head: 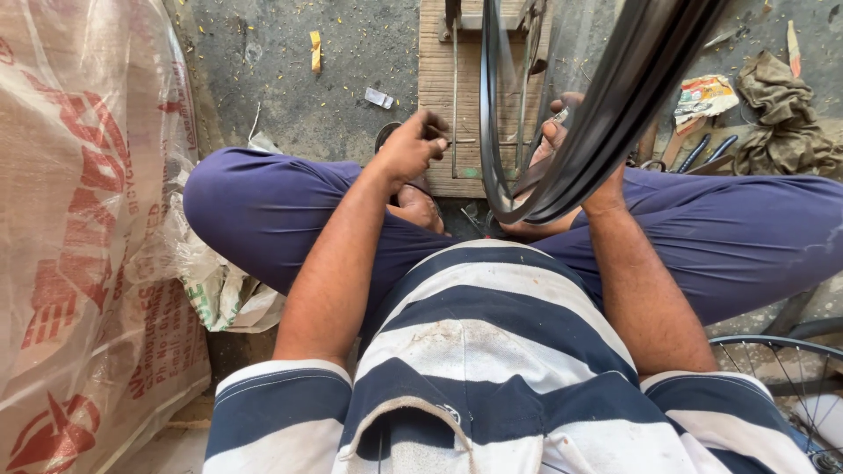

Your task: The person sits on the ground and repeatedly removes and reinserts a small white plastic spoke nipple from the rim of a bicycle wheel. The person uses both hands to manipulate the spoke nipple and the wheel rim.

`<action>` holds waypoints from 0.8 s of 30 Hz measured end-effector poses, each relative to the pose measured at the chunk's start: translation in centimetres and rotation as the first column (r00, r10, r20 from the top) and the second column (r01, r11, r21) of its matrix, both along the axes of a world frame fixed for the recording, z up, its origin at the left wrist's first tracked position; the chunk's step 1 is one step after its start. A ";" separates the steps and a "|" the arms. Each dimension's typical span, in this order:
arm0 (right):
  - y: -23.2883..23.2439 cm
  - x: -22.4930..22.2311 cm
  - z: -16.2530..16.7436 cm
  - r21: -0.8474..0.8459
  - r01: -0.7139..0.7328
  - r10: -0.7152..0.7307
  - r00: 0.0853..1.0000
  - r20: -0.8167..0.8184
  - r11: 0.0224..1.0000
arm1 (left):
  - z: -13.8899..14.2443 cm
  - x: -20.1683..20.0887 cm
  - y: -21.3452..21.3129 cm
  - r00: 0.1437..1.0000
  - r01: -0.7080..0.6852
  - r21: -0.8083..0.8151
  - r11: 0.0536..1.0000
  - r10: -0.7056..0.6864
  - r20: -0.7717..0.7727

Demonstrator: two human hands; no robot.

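Seated cross-legged on the concrete floor [290,79], person in striped shirt and blue trousers. A bare black wheel rim [562,167] stands on edge between the knees, seen nearly edge-on; its plane runs away from the body, lowest arc just in front of the lap, upper part leaving the frame at the top edge. It sits over a wooden truing stand [443,105] whose long axis points straight away from the person.

Left hand [411,149]: knuckles up, fingers curled together, tips pinching a thin spoke [454,105] that runs roughly upright along the stand's boards. Right hand [549,140]: mostly hidden behind the rim; fingers seem closed on a small bright part at the rim's inner side, grip not fully visible.

Progress, as a judgement: early lacing. The rim shows almost no spokes fitted; only one or two thin rods are visible near it. No hub can be made out. Most of the spoking looks left to do.

Around: plastic-wrapped printed sack [79,219] along the left edge of the floor; rag [781,114] and hand tools [702,149] at far right; a finished spoked wheel [781,377] by the right knee.
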State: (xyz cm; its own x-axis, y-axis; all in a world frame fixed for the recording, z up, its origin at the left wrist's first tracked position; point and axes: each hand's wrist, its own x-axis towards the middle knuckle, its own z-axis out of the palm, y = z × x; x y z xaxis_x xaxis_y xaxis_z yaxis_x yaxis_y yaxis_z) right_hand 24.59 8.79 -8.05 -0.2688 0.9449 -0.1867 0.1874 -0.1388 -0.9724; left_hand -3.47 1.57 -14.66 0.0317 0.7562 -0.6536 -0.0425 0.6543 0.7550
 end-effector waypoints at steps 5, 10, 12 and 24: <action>-0.1 -0.3 0.5 -0.003 0.011 -0.011 0.999 -0.036 1.000 | 0.8 0.2 0.1 0.990 0.053 -0.147 0.988 -0.072 -0.122; -0.1 -0.1 -0.2 0.093 -0.032 0.029 0.999 0.035 0.995 | 1.0 0.3 0.2 0.993 0.063 0.023 0.998 -0.060 -0.101; 0.0 0.0 -0.7 0.012 0.002 -0.001 0.999 -0.047 1.000 | 1.2 0.3 0.3 0.981 0.060 -0.174 0.983 -0.091 -0.172; 0.2 0.4 -1.6 0.093 -0.088 0.065 0.972 0.225 0.992 | 2.3 0.3 0.6 0.996 0.053 -0.047 0.997 -0.057 -0.067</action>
